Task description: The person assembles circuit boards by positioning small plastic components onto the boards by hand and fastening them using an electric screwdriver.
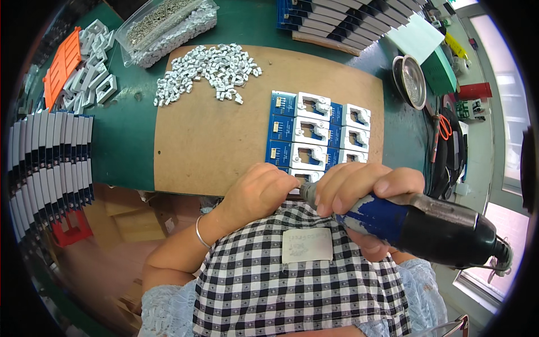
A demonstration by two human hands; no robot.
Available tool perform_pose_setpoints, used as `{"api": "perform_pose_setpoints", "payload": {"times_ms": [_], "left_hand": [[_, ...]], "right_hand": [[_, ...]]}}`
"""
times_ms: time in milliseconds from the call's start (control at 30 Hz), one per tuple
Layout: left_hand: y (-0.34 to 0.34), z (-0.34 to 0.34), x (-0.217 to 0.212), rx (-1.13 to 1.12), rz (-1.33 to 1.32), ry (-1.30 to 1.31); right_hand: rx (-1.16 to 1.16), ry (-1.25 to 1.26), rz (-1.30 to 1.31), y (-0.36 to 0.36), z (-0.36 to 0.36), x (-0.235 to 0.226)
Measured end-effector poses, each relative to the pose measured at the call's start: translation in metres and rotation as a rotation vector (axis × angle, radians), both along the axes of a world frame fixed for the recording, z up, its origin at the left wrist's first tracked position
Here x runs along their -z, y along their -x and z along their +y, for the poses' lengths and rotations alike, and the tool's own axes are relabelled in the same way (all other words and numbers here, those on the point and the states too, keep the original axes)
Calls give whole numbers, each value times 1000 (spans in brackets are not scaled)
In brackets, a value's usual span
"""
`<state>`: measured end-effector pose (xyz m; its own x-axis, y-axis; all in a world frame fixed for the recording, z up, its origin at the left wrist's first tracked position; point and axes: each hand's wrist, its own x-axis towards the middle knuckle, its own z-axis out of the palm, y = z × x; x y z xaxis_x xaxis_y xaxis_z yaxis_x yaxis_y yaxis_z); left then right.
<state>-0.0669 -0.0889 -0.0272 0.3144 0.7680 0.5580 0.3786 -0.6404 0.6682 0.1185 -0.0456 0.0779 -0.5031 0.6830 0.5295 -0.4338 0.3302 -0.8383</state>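
Note:
My right hand [359, 188] grips a blue and black electric screwdriver [426, 224], its tip pointing left toward the nearest board at the mat's front edge. My left hand [261, 191] rests with fingers curled on that small blue circuit board with a white plastic part [307, 176], pinching it in place. Just beyond lie more blue circuit boards with white frames [317, 132], set in rows on a brown mat [202, 140]. A pile of small white plastic clips [213, 67] sits at the mat's far edge.
A clear bag of small parts [168, 28] lies far left. Orange and white plastic frames [81, 70] and a row of stacked boards [50, 163] line the left. More boards [348, 17], a round metal dish [412, 81] and orange-handled scissors [444, 126] sit on the right.

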Motion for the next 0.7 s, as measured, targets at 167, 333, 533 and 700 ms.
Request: {"api": "perform_pose_setpoints", "payload": {"times_ms": [167, 333, 533, 700], "left_hand": [[0, -1, 8, 32, -23, 15], [-2, 0, 4, 18, -35, -7], [-3, -1, 1, 7, -24, 2], [-5, -2, 0, -8, -48, 30]], "right_hand": [[-39, -57, 56, 11, 9, 6], [-42, -71, 70, 13, 8, 6], [-189, -252, -4, 11, 14, 0], [-285, -248, 28, 11, 8, 1]]}}
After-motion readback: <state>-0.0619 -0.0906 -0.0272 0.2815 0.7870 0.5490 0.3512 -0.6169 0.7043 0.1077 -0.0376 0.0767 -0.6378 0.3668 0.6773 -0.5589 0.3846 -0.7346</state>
